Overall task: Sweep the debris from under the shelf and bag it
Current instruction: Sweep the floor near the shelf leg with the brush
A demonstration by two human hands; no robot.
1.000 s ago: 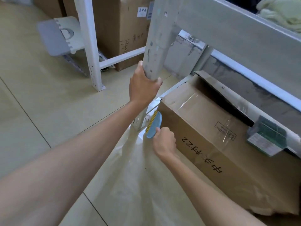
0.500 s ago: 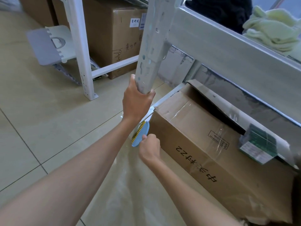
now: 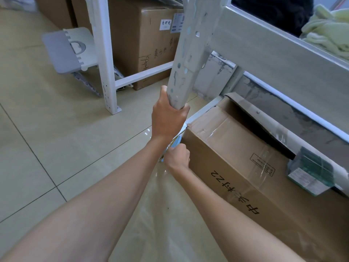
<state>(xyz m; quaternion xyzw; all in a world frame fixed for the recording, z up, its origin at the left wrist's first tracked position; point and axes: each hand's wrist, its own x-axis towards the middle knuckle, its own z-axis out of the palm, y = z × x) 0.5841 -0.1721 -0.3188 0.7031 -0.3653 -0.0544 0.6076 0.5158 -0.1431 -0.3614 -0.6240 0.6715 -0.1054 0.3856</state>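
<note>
**Q:** What do the floor and room look like?

**A:** The floor (image 3: 56,148) is pale beige glossy tile with thin dark grout lines. A white metal storage shelf (image 3: 264,59) runs across from 12 to 3 o'clock. Pale yellow-green cloth (image 3: 328,36) is heaped on it at 2 o'clock. Under the shelf, at 3 to 4 o'clock, a taped cardboard box (image 3: 236,157) lies on its side, with a green wrapped packet (image 3: 309,173) at its far edge. At 12 o'clock a second cardboard box (image 3: 143,44) stands behind another white shelf leg (image 3: 107,72). A grey and white folding step stool (image 3: 69,50) lies at 10 o'clock. A clear plastic bag (image 3: 160,214) is spread flat on the tiles at 6 o'clock, beside the taped box.

**Q:** And the hands?

**A:** Both bare forearms reach in from the bottom edge. At centre, the left hand (image 3: 170,118) is wrapped around the shelf upright (image 3: 185,63), with the thumb on its near side. Just below it, the right hand (image 3: 177,156) is curled around a small blue brush (image 3: 176,143) with yellow bristles. The brush is mostly hidden between the left wrist and the corner of the box.

**Q:** Where is the debris?

**A:** It is too small to make out with certainty.
</note>
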